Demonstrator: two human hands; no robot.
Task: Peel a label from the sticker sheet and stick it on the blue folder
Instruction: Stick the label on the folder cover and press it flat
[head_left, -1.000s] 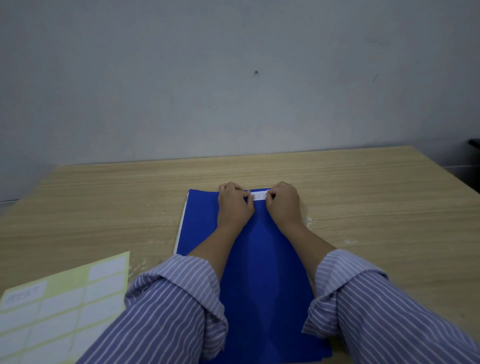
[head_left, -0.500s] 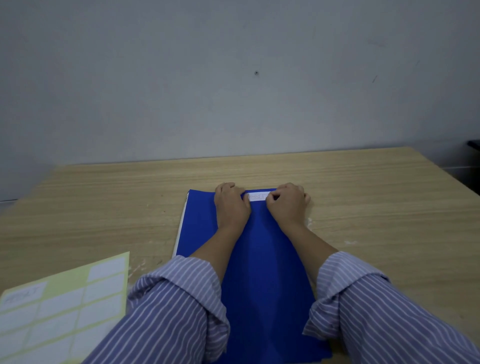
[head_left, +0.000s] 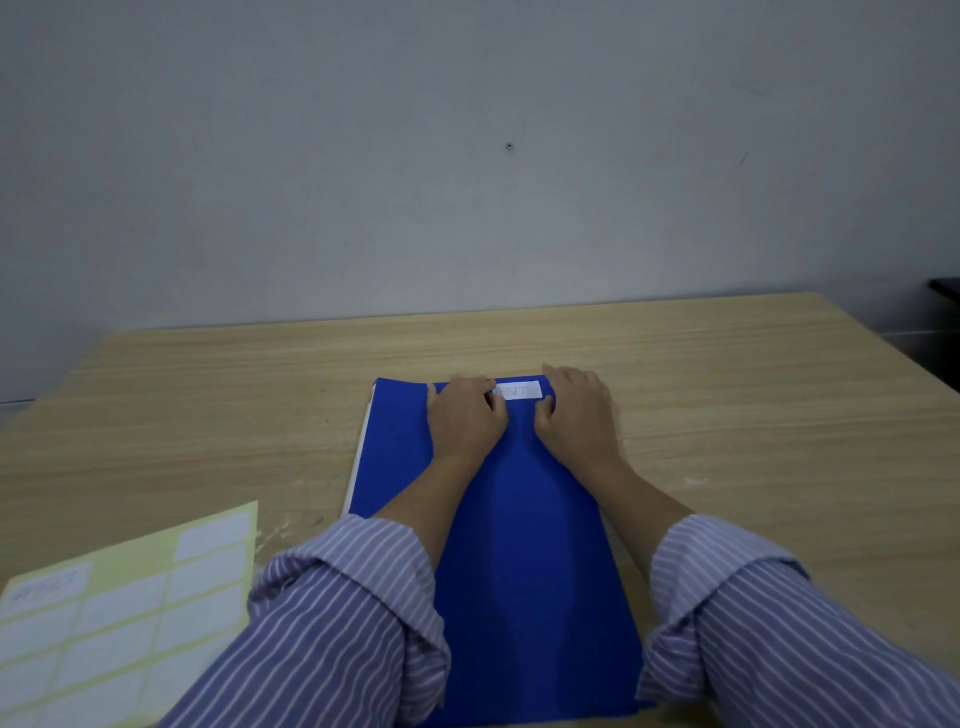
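We see the blue folder flat on the wooden table. A white label lies on the folder's far edge, faint writing on it. Our left hand rests palm-down on the folder, fingers flat, fingertips touching the label's left end. Our right hand presses likewise at the label's right end. The sticker sheet lies left of the folder, near our left sleeve.

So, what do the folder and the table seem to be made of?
The folder: probably thin card or plastic; flat, matte blue, with a white edge showing on its left. The table: wood-look top, likely laminate; pale grain lines with a smooth, dull finish.
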